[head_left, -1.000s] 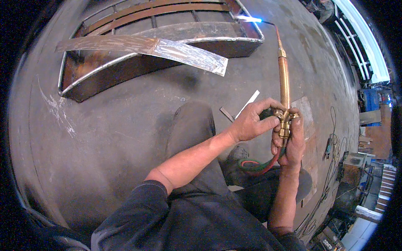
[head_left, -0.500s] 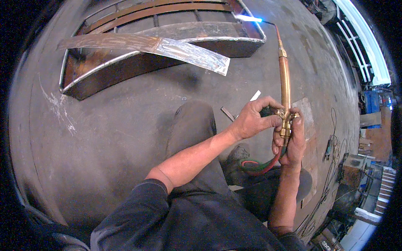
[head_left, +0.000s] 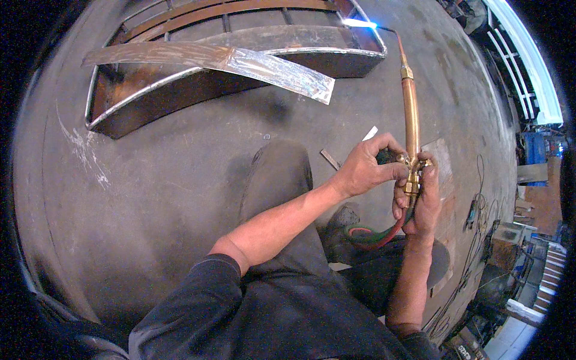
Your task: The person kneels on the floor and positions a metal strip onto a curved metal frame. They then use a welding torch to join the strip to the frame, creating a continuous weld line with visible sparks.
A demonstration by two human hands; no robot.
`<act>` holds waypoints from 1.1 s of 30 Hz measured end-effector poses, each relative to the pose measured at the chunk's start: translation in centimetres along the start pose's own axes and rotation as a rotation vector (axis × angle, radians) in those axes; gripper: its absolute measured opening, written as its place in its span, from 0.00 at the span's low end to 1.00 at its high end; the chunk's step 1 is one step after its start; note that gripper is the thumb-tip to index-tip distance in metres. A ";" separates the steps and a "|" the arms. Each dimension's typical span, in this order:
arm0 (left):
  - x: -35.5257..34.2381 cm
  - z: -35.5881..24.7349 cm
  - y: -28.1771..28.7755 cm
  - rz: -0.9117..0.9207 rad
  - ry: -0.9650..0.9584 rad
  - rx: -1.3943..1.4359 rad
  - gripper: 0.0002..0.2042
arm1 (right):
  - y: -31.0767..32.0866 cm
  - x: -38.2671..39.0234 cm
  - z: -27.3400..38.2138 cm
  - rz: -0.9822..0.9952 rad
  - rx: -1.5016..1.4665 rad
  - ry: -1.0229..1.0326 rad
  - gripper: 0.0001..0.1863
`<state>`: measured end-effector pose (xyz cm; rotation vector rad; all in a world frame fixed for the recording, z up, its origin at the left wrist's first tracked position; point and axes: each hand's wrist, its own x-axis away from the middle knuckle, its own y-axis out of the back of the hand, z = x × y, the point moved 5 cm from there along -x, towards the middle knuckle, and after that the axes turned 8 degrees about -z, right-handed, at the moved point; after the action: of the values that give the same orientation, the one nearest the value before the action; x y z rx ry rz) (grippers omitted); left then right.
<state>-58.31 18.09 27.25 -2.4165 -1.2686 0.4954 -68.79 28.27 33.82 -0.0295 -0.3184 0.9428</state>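
A brass gas torch [head_left: 411, 114] stands nearly upright in the picture in front of me, its thin bent tip alight with a blue-white flame [head_left: 360, 24]. My right hand [head_left: 425, 201] is wrapped round the lower end of its handle. With thumb and fingertips, my left hand [head_left: 367, 165] pinches the small valve knob [head_left: 402, 159] on the torch's left side. Red and green hoses [head_left: 378, 241] curve away from the base. Past the flame lies a curved steel frame [head_left: 234, 81], and a bent metal strip [head_left: 279, 72], partly bright and partly brown, rests across it.
Small metal pieces [head_left: 329, 158] lie on the concrete floor [head_left: 156, 198] beside my left hand. A flat plate [head_left: 437, 157] is just right of the torch. Further right are cables [head_left: 477, 204], a metal box [head_left: 507, 234] and stacked workshop goods.
The torch and both hands sit very slightly further right in the view, as does the steel frame. The flame still burns, and the grip of both hands looks the same.
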 end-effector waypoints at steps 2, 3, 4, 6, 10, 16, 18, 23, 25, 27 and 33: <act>0.0 0.2 0.1 -0.012 -0.017 -0.008 0.19 | -0.2 0.2 0.1 -0.016 -0.009 -0.018 0.25; 0.0 0.2 0.1 -0.014 -0.022 -0.009 0.19 | -0.3 0.2 0.2 -0.023 -0.013 -0.027 0.25; 0.0 0.2 0.1 -0.016 -0.028 -0.008 0.19 | -0.3 0.2 0.2 -0.014 -0.024 -0.024 0.24; 0.0 0.1 0.0 -0.009 -0.006 0.024 0.19 | -0.3 0.2 0.1 0.006 -0.045 -0.019 0.24; 0.0 -0.1 0.0 0.003 0.014 0.014 0.19 | -0.1 0.2 0.0 -0.001 -0.034 -0.019 0.24; -0.1 -0.2 -0.1 -0.019 -0.005 -0.002 0.20 | -0.3 0.3 0.2 -0.026 -0.019 -0.017 0.24; -0.1 0.0 -0.1 -0.028 -0.021 -0.006 0.20 | -0.4 0.3 0.3 -0.033 -0.012 -0.012 0.24; -0.3 0.3 -0.1 0.025 0.038 -0.034 0.22 | -0.2 0.3 0.3 -0.058 0.003 -0.035 0.23; -0.9 1.0 0.0 0.124 0.131 0.023 0.23 | -0.4 0.5 0.4 -0.074 0.033 -0.037 0.23; -1.5 1.2 0.6 0.029 0.171 0.121 0.24 | -0.6 0.6 0.6 -0.075 0.097 -0.018 0.23; -2.9 3.2 3.5 -0.102 0.282 0.116 0.26 | -0.4 2.6 -0.4 -0.072 0.337 -0.145 0.26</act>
<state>-58.87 14.33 23.26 -2.2188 -1.1977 0.1855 -66.95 30.21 34.13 0.3584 -0.2891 0.9190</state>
